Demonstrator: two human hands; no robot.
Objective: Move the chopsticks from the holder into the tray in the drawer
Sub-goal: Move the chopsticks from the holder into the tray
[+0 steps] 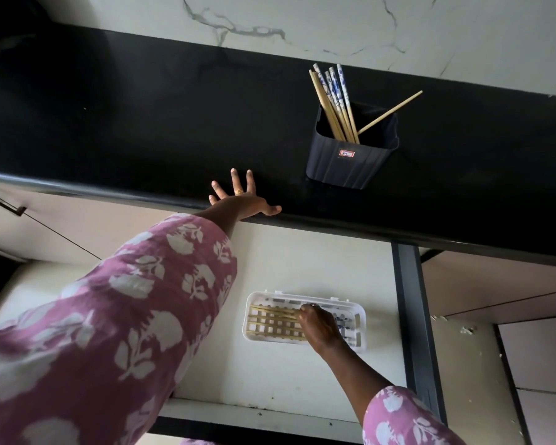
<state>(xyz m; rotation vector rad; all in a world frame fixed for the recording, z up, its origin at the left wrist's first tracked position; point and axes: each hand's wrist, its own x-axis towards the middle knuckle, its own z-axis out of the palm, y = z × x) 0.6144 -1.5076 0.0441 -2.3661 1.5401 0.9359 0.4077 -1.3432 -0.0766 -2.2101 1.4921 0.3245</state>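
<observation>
A dark ribbed holder (350,162) stands on the black countertop (142,117) with several chopsticks (334,104) sticking out; some have blue-and-white tops, and one plain stick leans right. Below, in the open drawer (286,258), lies a white slotted tray (260,298) with several wooden chopsticks (273,319) laid lengthwise. My right hand (318,329) rests inside the tray, fingers down on those chopsticks; whether it grips any I cannot tell. My left hand (241,200) lies flat on the counter's front edge with fingers spread, left of the holder.
A white marble-patterned wall (302,17) backs the counter. The drawer's dark side rail (411,316) runs along its right. A cabinet handle (0,200) sits at the left, and light cabinet fronts (527,348) at the lower right.
</observation>
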